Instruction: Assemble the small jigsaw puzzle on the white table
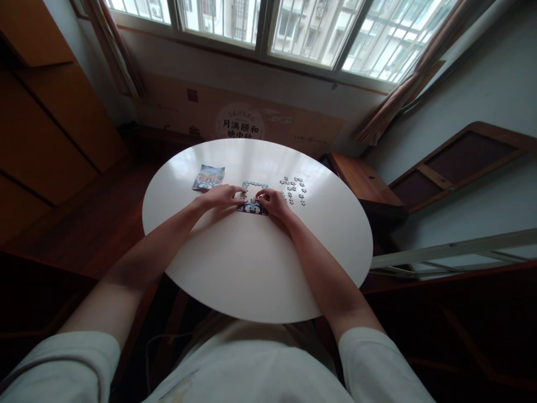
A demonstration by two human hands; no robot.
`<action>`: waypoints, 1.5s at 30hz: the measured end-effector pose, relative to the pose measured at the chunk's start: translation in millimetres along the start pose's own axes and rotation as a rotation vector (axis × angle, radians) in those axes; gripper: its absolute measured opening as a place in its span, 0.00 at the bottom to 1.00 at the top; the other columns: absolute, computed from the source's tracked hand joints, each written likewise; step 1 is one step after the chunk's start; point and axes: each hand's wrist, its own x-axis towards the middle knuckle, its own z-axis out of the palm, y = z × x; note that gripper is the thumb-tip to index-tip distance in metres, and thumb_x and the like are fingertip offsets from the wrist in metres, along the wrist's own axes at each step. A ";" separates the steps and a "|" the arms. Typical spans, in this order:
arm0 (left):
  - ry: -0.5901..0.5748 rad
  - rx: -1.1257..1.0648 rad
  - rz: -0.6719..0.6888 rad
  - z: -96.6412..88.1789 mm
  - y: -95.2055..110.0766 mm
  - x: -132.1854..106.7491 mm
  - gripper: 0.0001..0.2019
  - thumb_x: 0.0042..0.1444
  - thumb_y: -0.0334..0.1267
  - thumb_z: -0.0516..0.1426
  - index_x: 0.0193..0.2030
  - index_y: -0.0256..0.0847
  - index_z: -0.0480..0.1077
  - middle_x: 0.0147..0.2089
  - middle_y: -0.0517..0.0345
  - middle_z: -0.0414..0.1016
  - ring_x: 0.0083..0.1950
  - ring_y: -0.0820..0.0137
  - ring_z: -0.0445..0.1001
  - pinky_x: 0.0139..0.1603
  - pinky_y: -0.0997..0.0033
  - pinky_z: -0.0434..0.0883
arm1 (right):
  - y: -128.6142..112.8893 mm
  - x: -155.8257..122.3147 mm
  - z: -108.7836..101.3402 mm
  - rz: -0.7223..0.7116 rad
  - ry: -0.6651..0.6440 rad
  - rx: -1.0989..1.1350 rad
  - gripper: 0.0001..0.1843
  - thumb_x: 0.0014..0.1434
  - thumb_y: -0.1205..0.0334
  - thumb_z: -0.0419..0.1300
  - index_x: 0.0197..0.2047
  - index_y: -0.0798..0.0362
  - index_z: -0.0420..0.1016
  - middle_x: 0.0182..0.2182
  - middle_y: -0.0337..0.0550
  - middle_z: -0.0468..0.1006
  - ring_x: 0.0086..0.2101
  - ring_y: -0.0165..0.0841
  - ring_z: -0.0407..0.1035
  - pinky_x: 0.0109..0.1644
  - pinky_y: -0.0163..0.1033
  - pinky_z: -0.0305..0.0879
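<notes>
A partly assembled jigsaw puzzle (253, 209) lies on the white oval table (251, 263), its frame joined around a bare middle. At the puzzle's left edge rests my left hand (224, 196), with thumb and fingers spread apart and nothing held between them. My right hand (273, 202) is over the puzzle's right side, thumb and fingertips pinched on a small puzzle piece, mostly hidden by the fingers. Loose puzzle pieces (300, 188) are scattered just to the right of that hand.
A colourful printed sheet or packet (208, 177) lies on the table's left part. Behind the table, a poster (277, 120) covers the wall under a barred window (314, 33). A wooden cabinet (364, 182) stands beyond the table at right.
</notes>
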 end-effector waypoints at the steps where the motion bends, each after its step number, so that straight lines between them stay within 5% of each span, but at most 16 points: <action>1: -0.001 0.001 -0.002 -0.3 0.4 -0.3 0.31 0.59 0.56 0.55 0.64 0.42 0.69 0.32 0.57 0.79 0.33 0.67 0.74 0.32 0.73 0.58 | -0.1 0.0 0.0 0.002 -0.001 0.002 0.13 0.56 0.67 0.56 0.40 0.52 0.81 0.28 0.39 0.76 0.29 0.30 0.65 0.38 0.34 0.60; 45: 0.001 -0.002 0.028 1.0 -3.5 2.1 0.31 0.59 0.55 0.55 0.64 0.42 0.68 0.33 0.56 0.79 0.33 0.68 0.73 0.32 0.73 0.58 | -5.5 -0.5 -3.0 0.020 -0.007 -0.002 0.14 0.55 0.66 0.56 0.40 0.53 0.82 0.27 0.39 0.74 0.29 0.30 0.65 0.38 0.34 0.60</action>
